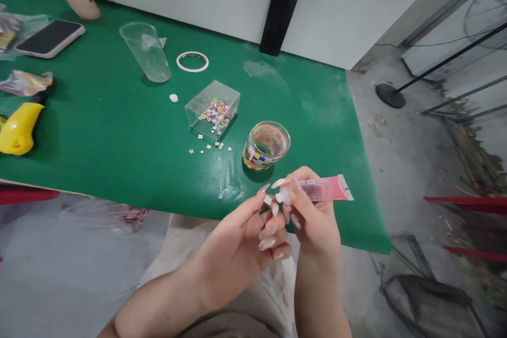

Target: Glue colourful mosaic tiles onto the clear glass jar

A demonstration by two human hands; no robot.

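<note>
Between thumb and forefinger, my left hand (245, 232) pinches a small white square tile (268, 200). My right hand (315, 219) grips a pink glue tube (327, 189), its white nozzle pointing left and almost at the tile; whether they touch I cannot tell. Just beyond the hands stands a glass cup (266, 147), its side covered with colourful mosaic pieces. To its left a clear plastic box (213, 111) holds many tiny decorative pieces. Several small stars and squares (209, 146) lie loose on the green table in front of the box.
Behind the box are a clear plastic cup (147, 53) and a white ring (192, 62). A phone (51, 38), a yellow tool (20, 128) and plastic packets (26, 82) lie at the left. A black slab (279, 18) leans on the wall. The green table (317, 116) ends at the right.
</note>
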